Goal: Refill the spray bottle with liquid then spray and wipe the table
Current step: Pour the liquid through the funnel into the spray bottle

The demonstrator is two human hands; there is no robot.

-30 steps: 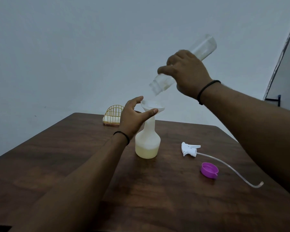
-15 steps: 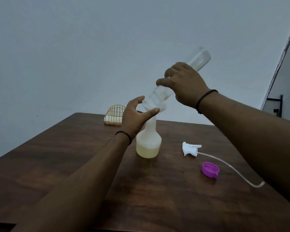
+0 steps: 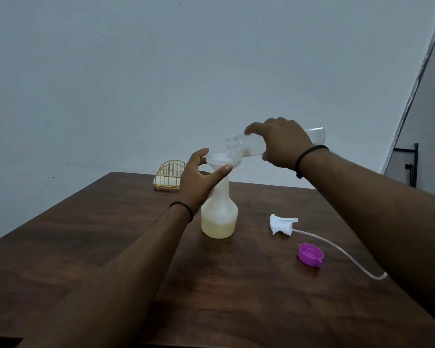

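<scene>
Head view, frame centre: left hand (image 3: pixel 199 182) pinches the funnel (image 3: pixel 222 160) atop the spray bottle (image 3: pixel 219 217) on the worktop (image 3: pixel 111 234), right hand (image 3: pixel 281 143) grips the tilted clear bottle (image 3: pixel 241 146); best keep its mouth over the funnel and pour slowly.

Spray bottle (image 3: pixel 219 214): you have it mid-table (image 3: pixel 111 247), funnel (image 3: pixel 222 162) in its neck.
Trigger head (image 3: pixel 283 223): right of it.
Cap (image 3: pixel 310 254): nearer you, rightward.
Wire holder (image 3: pixel 170 175): far edge, behind-left.

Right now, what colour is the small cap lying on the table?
Purple; the cap shows best in the head view.
</scene>
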